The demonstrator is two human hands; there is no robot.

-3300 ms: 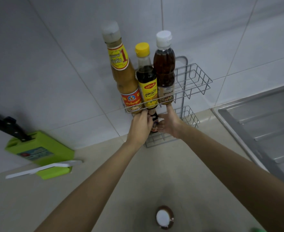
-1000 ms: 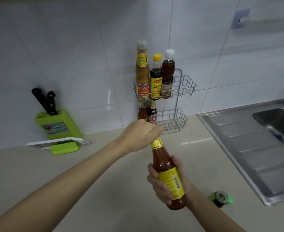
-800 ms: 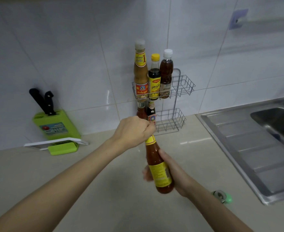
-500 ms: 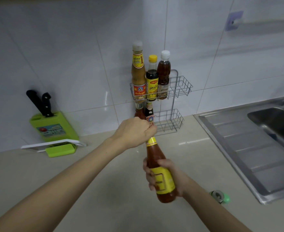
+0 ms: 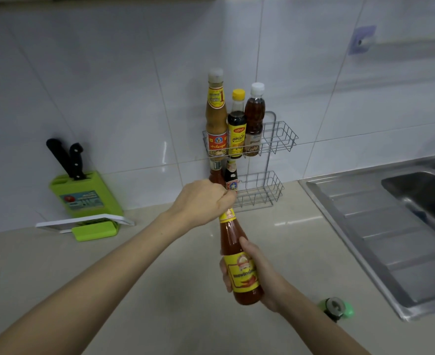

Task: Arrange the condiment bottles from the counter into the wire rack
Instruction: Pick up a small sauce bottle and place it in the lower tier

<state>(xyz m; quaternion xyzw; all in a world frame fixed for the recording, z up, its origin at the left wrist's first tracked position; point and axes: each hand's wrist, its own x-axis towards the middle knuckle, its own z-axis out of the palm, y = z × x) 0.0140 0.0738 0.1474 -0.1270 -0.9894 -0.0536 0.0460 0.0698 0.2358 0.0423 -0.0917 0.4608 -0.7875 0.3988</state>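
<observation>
Two hands share one red chilli sauce bottle [image 5: 239,262], held in the air above the table [image 5: 160,290] in front of the wire rack [image 5: 275,144]. The right hand [image 5: 260,272] wraps around the bottle's lower body behind its yellow label, thumb lying up along the glass. The left hand [image 5: 203,201] is clenched over the top of the bottle, hiding the cap, with the yellow neck band showing just below the fist. The bottle leans slightly, its top toward the rack.

Behind the left hand, the rack stands against the tiled wall. Its upper basket carries three bottles side by side: a tall tan sauce bottle [image 5: 216,116], a dark yellow-capped bottle [image 5: 236,124] and a brown white-capped bottle [image 5: 254,119]. The right part of that basket is free. Two smaller bottles [image 5: 230,175] stand at the left of the lower basket.

Farther left sits a green knife block [image 5: 83,196]; at right, a steel sink [image 5: 390,226]. A small green-rimmed object [image 5: 335,307] lies near the right forearm.
</observation>
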